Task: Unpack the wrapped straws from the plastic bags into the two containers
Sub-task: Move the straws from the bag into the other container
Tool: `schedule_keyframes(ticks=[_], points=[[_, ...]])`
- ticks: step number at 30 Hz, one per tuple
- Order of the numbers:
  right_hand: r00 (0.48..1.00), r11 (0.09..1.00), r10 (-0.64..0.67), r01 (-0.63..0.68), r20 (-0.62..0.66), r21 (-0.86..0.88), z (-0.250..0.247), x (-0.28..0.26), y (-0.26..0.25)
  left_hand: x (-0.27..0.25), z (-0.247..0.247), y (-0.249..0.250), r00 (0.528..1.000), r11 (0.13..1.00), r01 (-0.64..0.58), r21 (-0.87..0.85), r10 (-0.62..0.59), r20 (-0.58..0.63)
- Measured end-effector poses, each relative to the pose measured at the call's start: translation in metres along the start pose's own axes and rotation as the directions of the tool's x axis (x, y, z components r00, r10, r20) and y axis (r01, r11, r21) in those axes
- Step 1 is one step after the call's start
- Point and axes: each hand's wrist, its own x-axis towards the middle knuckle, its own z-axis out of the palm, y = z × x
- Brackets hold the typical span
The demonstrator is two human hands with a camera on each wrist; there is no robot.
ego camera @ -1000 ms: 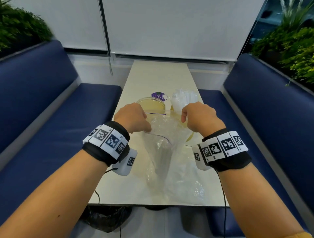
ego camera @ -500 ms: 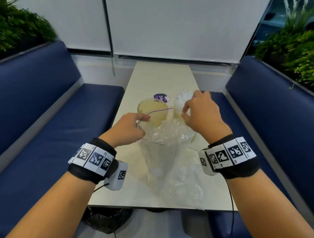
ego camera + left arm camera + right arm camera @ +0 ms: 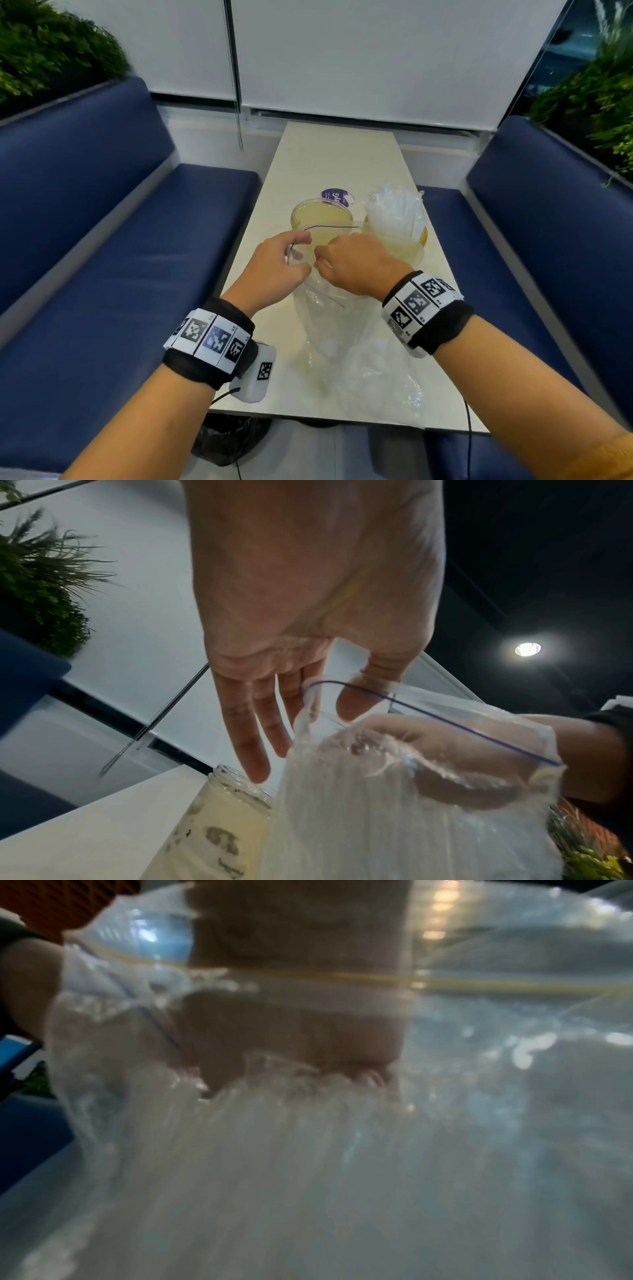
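Observation:
A clear zip bag (image 3: 329,329) with a purple seal line stands upright on the table, holding wrapped straws (image 3: 377,818). My left hand (image 3: 281,263) pinches its left rim between thumb and forefinger (image 3: 316,696). My right hand (image 3: 356,267) is inside the bag's mouth, and through the plastic its fingers (image 3: 445,764) curl round the tops of the straws (image 3: 291,1110). Behind the hands stands an empty yellowish jar (image 3: 322,219). To its right a second container (image 3: 419,233) is packed with wrapped straws (image 3: 394,212).
A flattened empty plastic bag (image 3: 380,380) lies on the white table (image 3: 342,154) near its front edge. A purple lid (image 3: 335,196) lies behind the jar. Blue benches (image 3: 120,274) flank the table on both sides.
My right hand has left the bag's right rim and gone down into the open mouth onto the straws. My left hand keeps its pinch on the left rim.

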Motion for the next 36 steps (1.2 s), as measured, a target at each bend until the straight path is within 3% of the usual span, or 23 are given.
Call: schedule_keyframes(ticks=[5,9,17,20,22,23,27,32,34,36], points=[[0.996,0.997,0.053,-0.049,-0.077,0.059,-0.007,0.006,0.011,0.000,0.005,-0.005,1.000,0.999,0.026,-0.019,-0.026,0.006],[0.973,0.981,0.091,-0.051,-0.213,0.186,-0.027,0.005,0.014,0.001,0.013,-0.002,0.999,0.999,0.041,-0.019,-0.042,-0.034],[0.907,0.908,0.021,0.158,-0.420,0.387,-0.055,0.009,0.007,0.015,0.039,0.009,0.970,0.995,0.099,0.010,-0.095,-0.222],[0.872,0.748,0.107,0.246,-0.478,0.617,-0.057,0.003,0.000,0.024,0.042,0.002,0.959,0.997,0.066,-0.026,-0.071,-0.273],[0.874,0.572,0.223,0.241,-0.432,0.784,-0.049,-0.001,-0.001,0.027,0.042,-0.002,0.965,0.999,0.024,-0.026,-0.030,-0.261],[0.881,0.534,0.255,0.214,-0.397,0.818,-0.043,0.000,-0.002,0.027,0.041,-0.003,0.968,1.000,0.009,-0.022,-0.014,-0.250],[0.892,0.662,0.196,0.187,-0.408,0.726,-0.015,0.009,-0.010,0.025,0.037,-0.005,0.964,0.995,0.042,-0.095,-0.065,-0.257],[0.894,0.702,0.159,0.196,-0.419,0.684,-0.030,0.020,-0.019,0.026,0.024,-0.015,0.966,0.989,0.115,-0.091,-0.132,-0.224],[0.872,0.700,0.193,0.199,-0.450,0.686,-0.051,0.023,-0.011,0.024,0.018,-0.021,0.962,0.987,0.146,-0.070,-0.158,-0.221],[0.814,0.656,0.268,0.237,-0.515,0.717,-0.083,0.026,0.001,0.021,0.011,-0.027,0.960,0.988,0.148,-0.053,-0.157,-0.232]])
